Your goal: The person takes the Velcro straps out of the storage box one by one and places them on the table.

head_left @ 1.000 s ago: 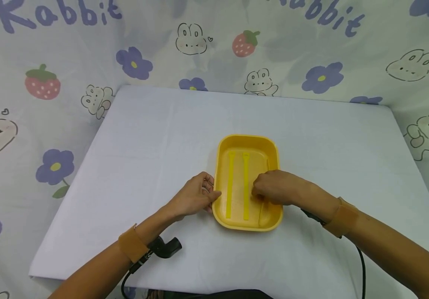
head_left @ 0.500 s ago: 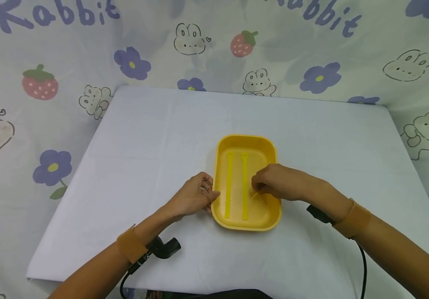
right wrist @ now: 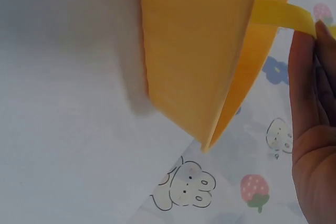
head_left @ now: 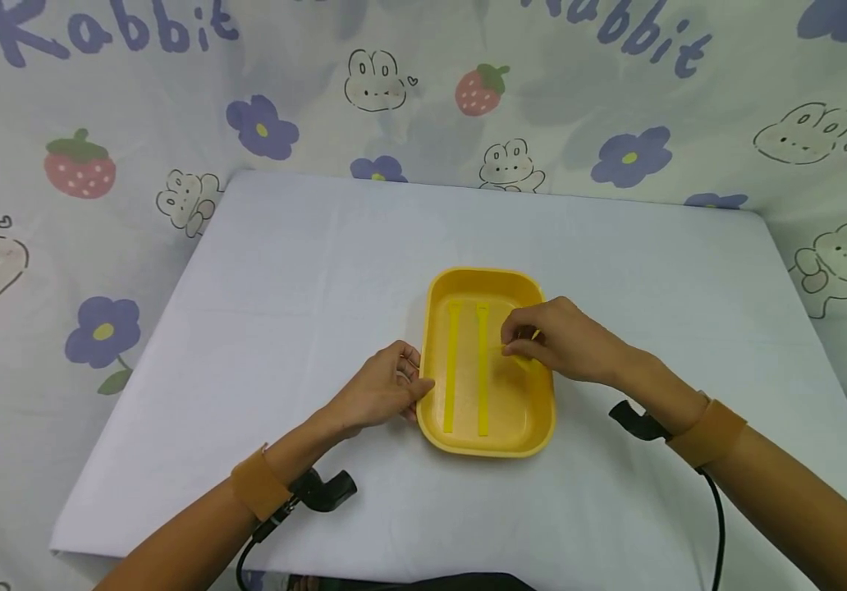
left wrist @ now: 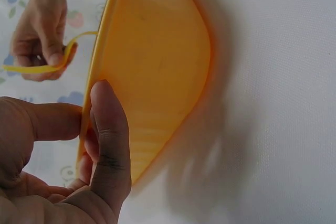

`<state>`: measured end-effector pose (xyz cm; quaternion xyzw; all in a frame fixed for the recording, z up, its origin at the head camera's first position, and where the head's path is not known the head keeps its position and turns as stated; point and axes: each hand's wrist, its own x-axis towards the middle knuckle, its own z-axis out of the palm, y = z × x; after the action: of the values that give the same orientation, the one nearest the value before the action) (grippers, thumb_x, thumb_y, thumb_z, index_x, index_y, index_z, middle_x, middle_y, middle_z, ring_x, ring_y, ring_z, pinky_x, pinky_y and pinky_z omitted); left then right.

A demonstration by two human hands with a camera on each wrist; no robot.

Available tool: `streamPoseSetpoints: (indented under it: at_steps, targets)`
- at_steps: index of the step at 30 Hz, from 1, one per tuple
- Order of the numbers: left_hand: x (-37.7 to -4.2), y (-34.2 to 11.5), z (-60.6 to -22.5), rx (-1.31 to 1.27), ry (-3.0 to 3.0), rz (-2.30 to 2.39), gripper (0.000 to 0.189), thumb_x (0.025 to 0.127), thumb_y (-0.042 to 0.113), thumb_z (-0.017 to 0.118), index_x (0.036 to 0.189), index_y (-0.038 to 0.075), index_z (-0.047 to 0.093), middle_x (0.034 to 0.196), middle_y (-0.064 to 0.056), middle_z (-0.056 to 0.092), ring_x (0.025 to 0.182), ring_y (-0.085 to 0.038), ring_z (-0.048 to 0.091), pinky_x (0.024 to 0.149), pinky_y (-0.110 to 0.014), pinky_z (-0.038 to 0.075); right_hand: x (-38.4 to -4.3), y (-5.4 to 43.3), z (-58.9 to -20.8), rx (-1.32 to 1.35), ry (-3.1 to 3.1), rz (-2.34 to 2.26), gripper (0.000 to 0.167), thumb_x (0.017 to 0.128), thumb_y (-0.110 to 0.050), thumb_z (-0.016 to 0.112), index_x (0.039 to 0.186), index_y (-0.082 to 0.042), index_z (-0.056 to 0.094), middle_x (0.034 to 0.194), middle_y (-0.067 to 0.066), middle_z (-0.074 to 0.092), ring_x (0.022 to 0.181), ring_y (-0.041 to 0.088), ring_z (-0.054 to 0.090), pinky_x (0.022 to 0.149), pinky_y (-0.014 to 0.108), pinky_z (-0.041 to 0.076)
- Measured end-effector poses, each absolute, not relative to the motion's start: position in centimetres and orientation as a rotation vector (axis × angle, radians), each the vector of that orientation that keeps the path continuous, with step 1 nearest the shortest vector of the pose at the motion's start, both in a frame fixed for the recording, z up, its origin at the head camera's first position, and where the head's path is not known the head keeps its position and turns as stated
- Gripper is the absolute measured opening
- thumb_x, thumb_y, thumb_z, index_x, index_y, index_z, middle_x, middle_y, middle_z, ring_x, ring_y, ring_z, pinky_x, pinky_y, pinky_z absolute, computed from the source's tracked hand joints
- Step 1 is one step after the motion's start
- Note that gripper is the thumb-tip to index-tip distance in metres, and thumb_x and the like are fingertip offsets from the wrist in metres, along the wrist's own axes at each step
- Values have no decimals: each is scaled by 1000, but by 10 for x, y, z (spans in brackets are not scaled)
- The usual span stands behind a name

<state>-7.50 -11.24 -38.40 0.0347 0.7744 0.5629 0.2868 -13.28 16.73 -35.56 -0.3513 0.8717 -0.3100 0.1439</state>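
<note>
A yellow rectangular tray with rounded corners stands on the white-covered table. Two flat yellow cable tie straps lie lengthwise in its left and middle part, parallel and apart. My left hand pinches the tray's left wall at the rim, thumb inside and fingers outside. Over the tray's right side, my right hand pinches another yellow cable tie strap between thumb and fingers. In the left wrist view that strap bends through the fingertips above the rim. The right wrist view shows its flat band crossing the tray's edge.
A white cloth covers the table on all sides of the tray. Behind it hangs a rabbit-printed curtain. Black cameras with cables sit on both wrists, the left wrist camera close to the table.
My right hand has risen from the tray floor and moved slightly up and right, lifting the third cable tie strap. My left hand stays on the tray's left wall.
</note>
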Motion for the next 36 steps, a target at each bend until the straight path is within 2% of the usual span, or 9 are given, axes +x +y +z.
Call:
streamPoseSetpoints:
  at_steps: [7, 18, 27, 36]
  targets:
    - [-74, -112, -384, 105, 2072, 1507, 34, 98, 7, 63, 121, -9, 44, 99, -17, 60, 68, -19, 69, 67, -42, 64, -132, 169, -352, -811, 2600, -1195, 6, 90, -7, 74, 94, -8, 69, 88, 1, 71, 79, 13, 67, 70, 25, 62]
    - [-73, -113, -385, 107, 2076, 1512, 35, 98, 7, 63, 122, -9, 43, 99, -17, 58, 65, -16, 68, 66, -43, 63, -129, 182, -333, -374, 2576, -1445, 23, 95, -24, 71, 104, -3, 67, 95, 10, 72, 80, 16, 72, 75, 23, 61]
    - [-72, -113, -384, 88, 2077, 1504, 33, 97, 5, 63, 121, -8, 45, 98, -17, 59, 66, -18, 69, 67, -43, 63, -123, 209, -336, -173, 2557, -1526, 29, 95, -24, 70, 108, 1, 64, 96, -3, 71, 82, 9, 71, 79, 21, 61]
    - [-73, -114, -386, 114, 2074, 1519, 35, 97, 6, 63, 121, -9, 43, 99, -17, 59, 67, -18, 69, 65, -42, 63, -122, 231, -347, -15, 2521, -1564, 36, 93, -29, 73, 111, 1, 64, 92, -10, 73, 82, 9, 71, 79, 21, 60]
